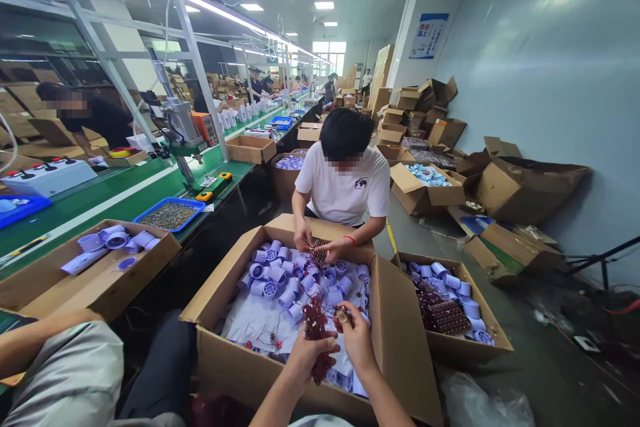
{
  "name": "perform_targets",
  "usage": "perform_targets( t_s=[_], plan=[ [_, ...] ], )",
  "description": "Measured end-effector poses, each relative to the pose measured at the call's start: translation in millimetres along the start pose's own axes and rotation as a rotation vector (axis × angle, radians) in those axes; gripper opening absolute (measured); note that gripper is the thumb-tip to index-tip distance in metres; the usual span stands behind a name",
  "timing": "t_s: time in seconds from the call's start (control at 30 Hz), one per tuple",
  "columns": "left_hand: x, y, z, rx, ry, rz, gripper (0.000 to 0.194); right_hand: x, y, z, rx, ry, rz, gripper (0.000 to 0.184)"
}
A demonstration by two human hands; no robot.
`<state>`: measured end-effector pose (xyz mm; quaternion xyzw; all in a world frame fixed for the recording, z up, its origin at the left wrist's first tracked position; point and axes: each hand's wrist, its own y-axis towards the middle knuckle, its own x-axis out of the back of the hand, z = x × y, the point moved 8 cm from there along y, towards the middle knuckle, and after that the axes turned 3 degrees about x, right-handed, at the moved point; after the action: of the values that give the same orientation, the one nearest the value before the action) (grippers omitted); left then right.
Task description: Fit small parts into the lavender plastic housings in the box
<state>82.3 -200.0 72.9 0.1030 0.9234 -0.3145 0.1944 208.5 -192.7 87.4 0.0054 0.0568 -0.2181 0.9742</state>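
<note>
My left hand (309, 352) is closed around a dark red perforated piece (315, 321) that looks like a strip of small circuit boards, held upright over the open carton (240, 353). Close on its right, my right hand (357, 337) pinches a small reddish part with a tan round face (343, 315); its exact kind is too small to make out. Thin wires with small red ends (277, 345) trail over white sheeting below. Pale purple plastic cylinders (280, 273) lie heaped in the carton around both hands.
Opposite, a person in a white shirt (343, 187) handles a similar dark board over the same carton. A second carton (480, 353) with cylinders and boards stands at right. At left are a long box (100, 293), a blue tray (170, 213) and a bench press (185, 127).
</note>
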Motion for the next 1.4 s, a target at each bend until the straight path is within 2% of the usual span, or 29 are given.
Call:
perform_targets(
  t_s=[0.07, 0.17, 0.27, 0.43, 0.53, 0.6, 0.67, 0.83, 1.0, 1.1, 1.2, 1.3, 1.4],
  plan=[
    [-3.9, -0.5, 1.7, 0.010, -0.020, 0.013, 0.053, -4.3, -1.8, -3.3, -0.039, 0.032, 0.006, 0.044],
    [-4.1, 0.2, 2.2, 0.001, -0.040, -0.041, 0.050, -12.1, -5.2, -6.3, -0.056, 0.032, 0.037, 0.045],
    [-1.6, 1.3, 0.1, -0.028, -0.065, -0.111, 0.046, -14.7, -8.0, 0.9, 0.056, -0.094, 0.037, 0.040],
    [0.2, 0.9, -9.0, -0.119, -0.076, -0.159, 0.032, -17.5, -12.9, 16.8, 0.261, -0.337, 0.022, 0.030],
    [1.2, 2.8, -9.9, -0.124, -0.058, -0.169, 0.027, -22.7, -17.3, 28.2, 0.397, -0.422, 0.043, 0.028],
    [1.1, 5.3, -10.3, -0.126, -0.045, -0.162, 0.027, -25.4, -19.0, 33.0, 0.438, -0.446, 0.062, 0.029],
    [0.8, 7.8, -11.5, -0.132, -0.033, -0.152, 0.029, -24.5, -17.6, 32.4, 0.396, -0.423, 0.056, 0.029],
    [4.3, 11.8, -13.4, -0.111, 0.021, -0.166, 0.045, -18.8, -7.9, 7.6, 0.115, -0.236, 0.031, 0.039],
    [11.3, 14.5, -16.3, -0.129, 0.098, -0.220, 0.055, -20.1, -0.8, -9.2, 0.041, -0.082, 0.092, 0.044],
    [10.6, 17.3, -18.6, -0.147, 0.115, -0.222, 0.055, -20.2, 1.0, -9.3, 0.052, -0.057, 0.133, 0.043],
    [8.9, 20.1, -21.0, -0.167, 0.133, -0.222, 0.052, -14.5, 1.1, -2.7, 0.113, -0.164, 0.095, 0.037],
    [5.0, 21.9, -20.4, -0.178, 0.113, -0.187, 0.048, -6.8, -0.8, 9.3, 0.228, -0.331, 0.011, 0.032],
    [0.7, 22.2, -18.6, -0.189, 0.080, -0.159, 0.043, -8.5, -4.4, 21.1, 0.376, -0.439, 0.017, 0.030]
  ],
)
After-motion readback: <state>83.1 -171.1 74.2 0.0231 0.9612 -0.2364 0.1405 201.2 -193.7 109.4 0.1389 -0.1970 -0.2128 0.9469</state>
